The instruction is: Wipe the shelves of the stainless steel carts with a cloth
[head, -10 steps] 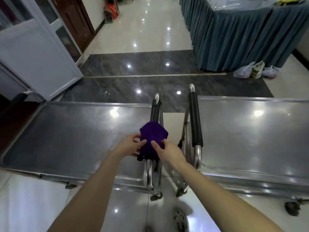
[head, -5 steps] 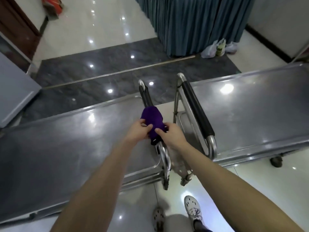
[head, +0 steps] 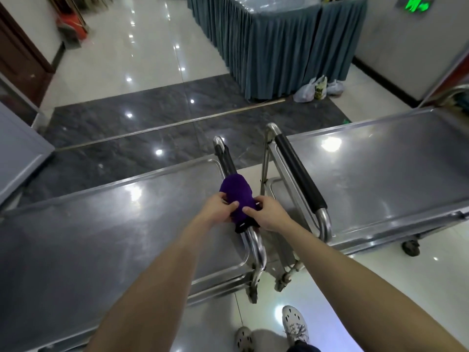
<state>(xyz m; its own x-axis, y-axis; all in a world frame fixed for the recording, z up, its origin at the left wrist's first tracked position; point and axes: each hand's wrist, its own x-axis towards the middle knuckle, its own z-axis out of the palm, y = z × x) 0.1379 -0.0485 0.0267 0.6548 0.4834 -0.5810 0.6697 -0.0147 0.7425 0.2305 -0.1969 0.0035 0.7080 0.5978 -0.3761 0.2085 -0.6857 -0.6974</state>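
Left cart [head: 101, 237]: its steel top shelf spreads to the left of the fingers and under the left forearm, bare and shiny as half a second ago.
Right cart [head: 380, 179]: its top shelf lies to the right of the fingers, well apart from them, untouched.
Skirted table [head: 279, 47]: far beyond the fingertips; more of it shows than before.
Right cart handle [head: 297, 171]: black-sleeved bar just right of the right hand, not touched.
Left cart handle [head: 225, 158]: it runs away from and back under the fingers, its chrome end below the knuckles.
Left hand [head: 215, 209]: fingers curled on the cloth's left side, thumb pressed on top; the grip is unchanged.
Right hand [head: 269, 214]: fingers wrapped round the cloth's right side, thumb on top, as before.
Purple cloth [head: 236, 194]: still draped over the left cart handle, bunched between both thumbs, bulging beyond the fingertips.
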